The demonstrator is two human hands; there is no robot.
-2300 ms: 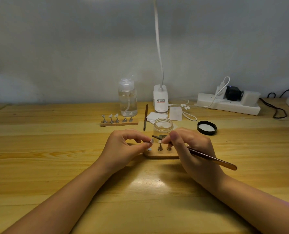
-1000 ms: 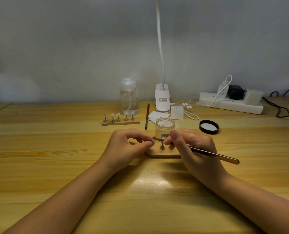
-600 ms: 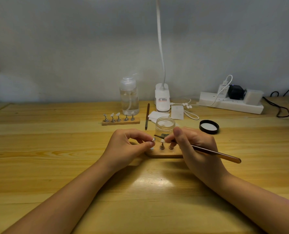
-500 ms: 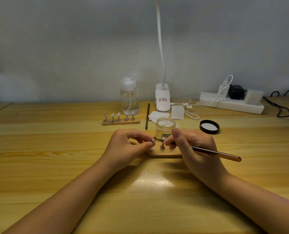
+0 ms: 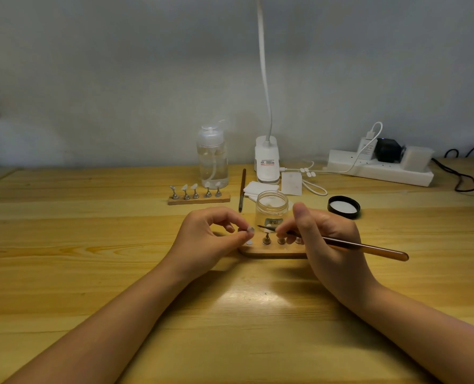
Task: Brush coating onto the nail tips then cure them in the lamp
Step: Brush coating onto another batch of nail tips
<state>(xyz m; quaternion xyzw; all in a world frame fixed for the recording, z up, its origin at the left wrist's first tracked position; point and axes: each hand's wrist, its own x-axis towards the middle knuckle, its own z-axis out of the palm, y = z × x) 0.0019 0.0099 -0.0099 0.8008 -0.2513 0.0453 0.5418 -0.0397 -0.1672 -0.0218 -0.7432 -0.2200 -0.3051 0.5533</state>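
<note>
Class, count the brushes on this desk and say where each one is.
2. One brush is held in the right hand, over the near wooden stand. The other brush lies on the desk beside the pump bottle.

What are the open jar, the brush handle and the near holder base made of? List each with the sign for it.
Open jar: clear plastic or glass; see-through wall, which one is unclear.
Brush handle: glossy amber-brown, slightly translucent at the end, probably acrylic or lacquered; held by the right hand.
Near holder base: pale wood, matt, with rounded edges; its pegs look like dull grey metal.
</note>
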